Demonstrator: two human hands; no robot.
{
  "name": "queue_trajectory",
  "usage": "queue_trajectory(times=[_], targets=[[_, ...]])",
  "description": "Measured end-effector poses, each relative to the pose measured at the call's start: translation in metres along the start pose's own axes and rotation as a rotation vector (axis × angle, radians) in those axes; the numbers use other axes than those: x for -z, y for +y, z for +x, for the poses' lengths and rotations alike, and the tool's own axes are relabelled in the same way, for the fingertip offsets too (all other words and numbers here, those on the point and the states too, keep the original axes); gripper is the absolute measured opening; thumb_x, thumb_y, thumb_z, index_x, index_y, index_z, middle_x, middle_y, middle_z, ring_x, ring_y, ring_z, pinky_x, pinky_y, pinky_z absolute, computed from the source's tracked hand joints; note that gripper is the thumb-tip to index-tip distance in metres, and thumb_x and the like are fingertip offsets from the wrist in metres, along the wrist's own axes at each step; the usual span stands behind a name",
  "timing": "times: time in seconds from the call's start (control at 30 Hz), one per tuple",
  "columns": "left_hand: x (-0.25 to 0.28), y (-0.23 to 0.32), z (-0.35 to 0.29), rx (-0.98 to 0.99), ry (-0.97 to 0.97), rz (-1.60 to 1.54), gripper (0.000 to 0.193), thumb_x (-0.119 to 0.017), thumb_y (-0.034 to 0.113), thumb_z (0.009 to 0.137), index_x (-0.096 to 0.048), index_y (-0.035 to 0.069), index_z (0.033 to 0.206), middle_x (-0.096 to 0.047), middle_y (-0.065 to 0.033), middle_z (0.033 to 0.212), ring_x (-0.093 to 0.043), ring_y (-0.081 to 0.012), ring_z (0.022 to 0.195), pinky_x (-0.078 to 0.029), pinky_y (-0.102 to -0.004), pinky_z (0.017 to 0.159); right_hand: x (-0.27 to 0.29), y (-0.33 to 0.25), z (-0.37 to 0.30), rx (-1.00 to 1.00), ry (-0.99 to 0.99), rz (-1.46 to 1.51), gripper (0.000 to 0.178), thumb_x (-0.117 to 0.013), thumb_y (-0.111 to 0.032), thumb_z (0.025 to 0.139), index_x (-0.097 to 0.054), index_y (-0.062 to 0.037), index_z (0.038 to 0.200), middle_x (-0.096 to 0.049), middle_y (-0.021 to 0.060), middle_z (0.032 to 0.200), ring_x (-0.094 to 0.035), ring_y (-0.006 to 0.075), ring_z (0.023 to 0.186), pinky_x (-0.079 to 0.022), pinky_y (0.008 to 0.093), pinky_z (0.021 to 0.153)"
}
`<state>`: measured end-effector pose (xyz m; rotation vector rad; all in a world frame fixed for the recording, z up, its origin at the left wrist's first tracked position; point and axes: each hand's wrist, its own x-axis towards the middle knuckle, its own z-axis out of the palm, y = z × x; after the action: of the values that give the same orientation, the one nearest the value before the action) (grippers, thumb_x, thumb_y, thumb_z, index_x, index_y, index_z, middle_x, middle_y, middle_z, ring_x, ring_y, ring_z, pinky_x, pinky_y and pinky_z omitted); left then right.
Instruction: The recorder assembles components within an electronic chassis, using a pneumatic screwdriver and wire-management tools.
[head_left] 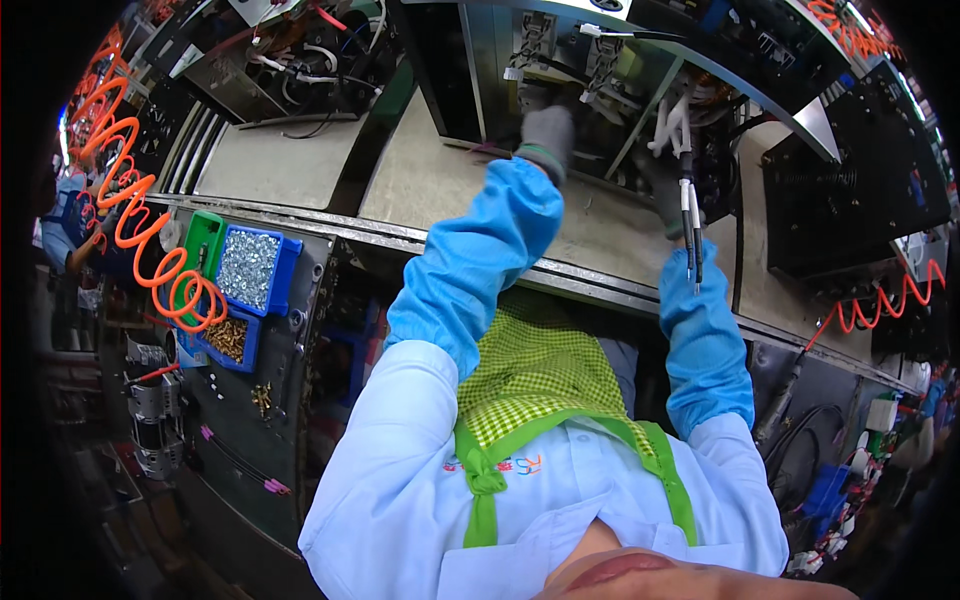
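An open metal equipment cabinet [462, 75] stands on the bench in front of me, with wiring and metal parts inside. My left hand [547, 135], in a grey glove, reaches into its opening below several metal fittings [533, 38]; its fingers are smeared and partly hidden. My right hand [668, 190] is in shadow at the cabinet's right side. Thick cables [688, 195] with white and black sleeves hang down in front of that hand and wrist, so its grip is hidden. Blue sleeve covers run over both forearms.
At left, a blue bin of silver fasteners [283, 270] and a blue bin of brass-coloured fasteners [250, 355] sit beside a green bin [208, 235]. Coiled orange air hoses [140, 240] hang over them. Other black units [850, 180] stand to either side.
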<state>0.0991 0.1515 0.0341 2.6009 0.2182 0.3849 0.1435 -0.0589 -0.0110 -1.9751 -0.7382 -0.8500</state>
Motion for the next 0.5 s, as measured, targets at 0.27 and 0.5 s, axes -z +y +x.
queue_trajectory(times=[0.27, 0.5], targets=[[-0.028, 0.013, -0.001, 0.326, 0.313, -1.387, 0.053, -0.059, 0.041, 0.087, -0.054, 0.0, 0.121, -0.061, -0.0148, 0.115, -0.056, -0.0286, 0.103, -0.04, -0.0353, 0.09, 0.101, -0.018, -0.006, -0.698, -0.378, 0.557, 0.038, -0.044, -0.035, 0.095, -0.061, -0.0026, 0.105, -0.06, 0.0015, 0.077, -0.052, 0.0067, 0.059, -0.041, 0.0213, 0.05], [-0.032, 0.024, 0.003, -0.419, 0.312, -0.38, 0.041, -0.068, 0.018, 0.074, -0.054, 0.006, 0.111, -0.059, -0.0238, 0.102, -0.057, -0.0404, 0.093, -0.048, -0.0434, 0.077, 0.123, -0.065, 0.026, -0.725, -0.864, 0.426, 0.034, -0.052, -0.032, 0.089, -0.064, -0.0027, 0.099, -0.06, 0.0015, 0.072, -0.046, 0.0066, 0.049, -0.035, 0.0226, 0.043]])
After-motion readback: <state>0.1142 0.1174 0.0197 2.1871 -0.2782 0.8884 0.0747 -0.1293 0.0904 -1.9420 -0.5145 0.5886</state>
